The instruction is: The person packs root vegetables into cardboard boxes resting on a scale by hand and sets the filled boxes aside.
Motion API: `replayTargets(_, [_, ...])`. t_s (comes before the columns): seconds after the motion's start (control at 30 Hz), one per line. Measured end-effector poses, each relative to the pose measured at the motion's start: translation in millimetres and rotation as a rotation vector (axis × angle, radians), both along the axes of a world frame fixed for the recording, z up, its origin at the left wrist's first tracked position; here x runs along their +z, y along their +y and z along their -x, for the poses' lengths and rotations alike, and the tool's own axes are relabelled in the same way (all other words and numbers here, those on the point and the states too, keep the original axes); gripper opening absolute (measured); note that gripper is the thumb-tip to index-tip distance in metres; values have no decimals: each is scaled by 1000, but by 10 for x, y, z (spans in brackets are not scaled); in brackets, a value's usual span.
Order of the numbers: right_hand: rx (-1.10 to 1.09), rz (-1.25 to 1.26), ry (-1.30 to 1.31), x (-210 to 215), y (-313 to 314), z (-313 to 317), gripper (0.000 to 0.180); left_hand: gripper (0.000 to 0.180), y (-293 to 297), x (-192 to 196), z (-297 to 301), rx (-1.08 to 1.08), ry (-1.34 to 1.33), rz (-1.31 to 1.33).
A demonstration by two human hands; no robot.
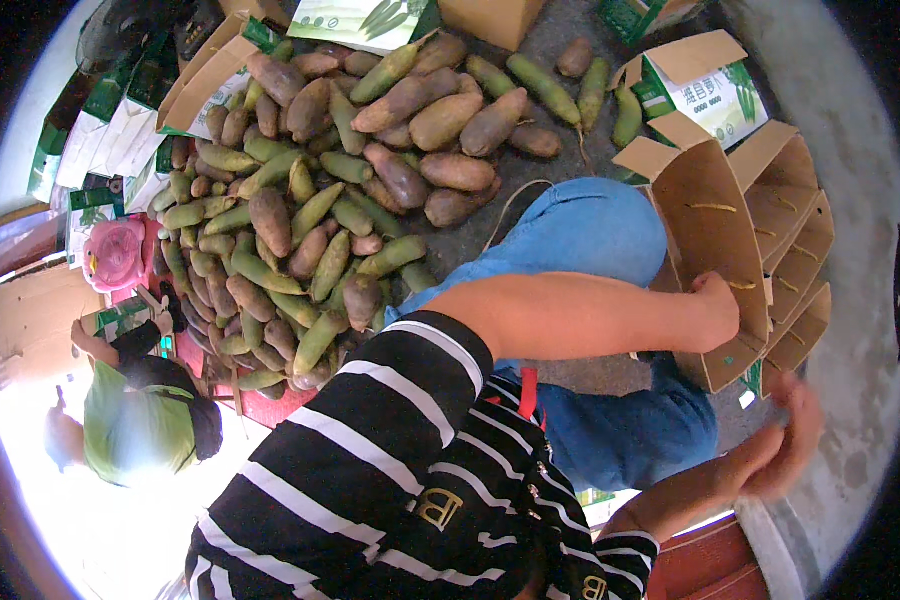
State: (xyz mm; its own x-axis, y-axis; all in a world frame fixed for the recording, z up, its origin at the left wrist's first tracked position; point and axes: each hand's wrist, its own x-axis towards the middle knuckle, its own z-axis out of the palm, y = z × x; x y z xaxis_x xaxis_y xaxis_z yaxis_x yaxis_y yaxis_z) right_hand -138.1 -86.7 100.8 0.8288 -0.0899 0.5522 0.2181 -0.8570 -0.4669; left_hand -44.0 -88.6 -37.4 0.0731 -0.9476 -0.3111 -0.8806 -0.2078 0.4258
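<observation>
A large heap of long green and brown-purple root vegetables (320, 190) lies on the grey concrete floor (850, 330). Beside the heap's upper left edge stand open cardboard boxes with green and white printing (210, 80), and another such printed box (710, 90) stands at the upper right. A pink plastic stool (115, 252) sits left of the heap. Near it, a person in a green shirt (135, 425) crouches.

The person wears a black shirt with white horizontal stripes (370, 450), short-sleeved, bearing small gold letter marks, and blue jeans (590, 240). Forearms and both hands are bare.
</observation>
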Motion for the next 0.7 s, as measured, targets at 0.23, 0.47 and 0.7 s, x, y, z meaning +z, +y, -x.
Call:
replayTargets(0.23, [581,-113,18,433,777,-126,23,26,105,69,-61,12,22,19])
replayTargets(0.47, [187,-519,-1,321,1167,-103,27,22,112,42,-85,22,15,13])
replayTargets(0.7, [474,-396,-127,309,1072,-358,35,31,62,-12,-44,10,25,4])
